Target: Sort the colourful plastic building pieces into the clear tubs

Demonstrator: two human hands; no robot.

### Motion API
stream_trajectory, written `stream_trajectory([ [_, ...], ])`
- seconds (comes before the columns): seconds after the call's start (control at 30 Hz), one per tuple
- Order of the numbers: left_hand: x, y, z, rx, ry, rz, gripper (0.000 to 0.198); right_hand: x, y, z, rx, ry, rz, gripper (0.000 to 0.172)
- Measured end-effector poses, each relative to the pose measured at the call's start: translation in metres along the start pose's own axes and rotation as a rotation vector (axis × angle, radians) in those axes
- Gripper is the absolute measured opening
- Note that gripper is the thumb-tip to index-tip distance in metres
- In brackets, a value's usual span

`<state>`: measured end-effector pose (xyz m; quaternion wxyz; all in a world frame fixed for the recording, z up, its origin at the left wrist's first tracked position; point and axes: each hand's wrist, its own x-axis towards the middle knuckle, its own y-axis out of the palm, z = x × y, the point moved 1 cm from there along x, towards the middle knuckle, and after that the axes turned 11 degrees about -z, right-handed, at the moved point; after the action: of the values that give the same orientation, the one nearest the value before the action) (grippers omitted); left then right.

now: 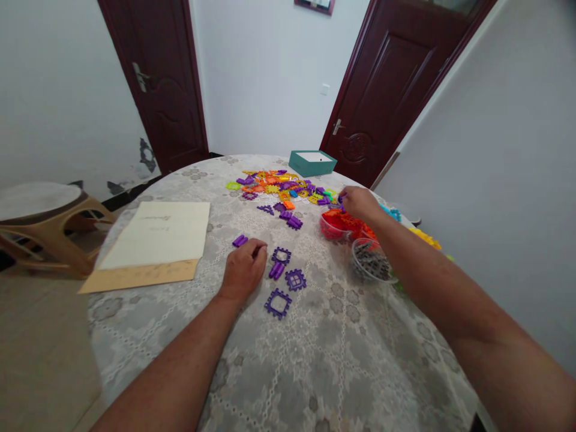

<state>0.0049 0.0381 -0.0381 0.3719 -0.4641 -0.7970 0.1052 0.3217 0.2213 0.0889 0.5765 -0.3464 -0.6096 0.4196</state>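
Note:
My left hand (245, 267) rests on the tablecloth with curled fingers; whatever they may hold is hidden. Just right of it lie purple toothed building pieces: a square frame (281, 256), a window-like piece (296, 279), a larger frame (278, 303) and a ribbed purple piece (276, 270). Another ribbed purple piece (240, 240) is beyond its knuckles. Reaching forward, my right hand (359, 202) pinches a small dark purple building piece (341, 201), mostly covered by the fingers. Below that hand stands a clear bowl of red pieces (333, 225).
A mixed heap of coloured pieces (272, 189) spreads across the far side, before a teal box (312, 163). A clear bowl of grey pieces (372, 260) stands under my right forearm, with yellow pieces (425, 238) beyond. Paper (157, 234) lies at left, near a stool (40, 198).

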Motion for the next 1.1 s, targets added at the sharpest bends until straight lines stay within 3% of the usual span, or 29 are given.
stream_trajectory([
  [0.1, 0.009, -0.012, 0.008, 0.057, -0.065, -0.242, 0.030, -0.043, -0.006, 0.036, 0.185, -0.177, 0.070, 0.032],
  [0.17, 0.013, -0.017, 0.017, 0.139, -0.088, -0.321, 0.037, -0.083, -0.006, 0.061, 0.332, -0.274, 0.138, 0.032],
  [0.3, 0.013, -0.014, 0.030, 0.274, -0.043, -0.171, 0.045, -0.163, 0.005, 0.103, 0.436, -0.339, 0.284, 0.033],
  [0.43, 0.007, -0.004, 0.032, 0.329, 0.102, 0.023, 0.038, -0.212, 0.018, 0.123, 0.411, -0.300, 0.268, 0.031],
  [0.57, 0.006, 0.000, 0.027, 0.335, 0.189, 0.127, 0.031, -0.225, 0.027, 0.114, 0.467, -0.234, 0.228, 0.030],
  [0.8, 0.002, 0.005, 0.016, 0.267, 0.305, 0.236, 0.024, -0.216, 0.035, 0.087, 0.549, -0.185, 0.231, 0.035],
  [0.9, 0.002, 0.006, 0.019, 0.265, 0.287, 0.199, 0.025, -0.214, 0.036, 0.083, 0.624, -0.142, 0.260, 0.036],
  [1.0, 0.003, 0.004, 0.022, 0.286, 0.245, 0.113, 0.027, -0.213, 0.042, 0.080, 0.778, -0.081, 0.286, 0.023],
  [1.1, 0.003, 0.000, 0.019, 0.291, 0.244, 0.036, 0.031, -0.207, 0.053, 0.081, 0.905, -0.001, 0.204, 0.021],
])
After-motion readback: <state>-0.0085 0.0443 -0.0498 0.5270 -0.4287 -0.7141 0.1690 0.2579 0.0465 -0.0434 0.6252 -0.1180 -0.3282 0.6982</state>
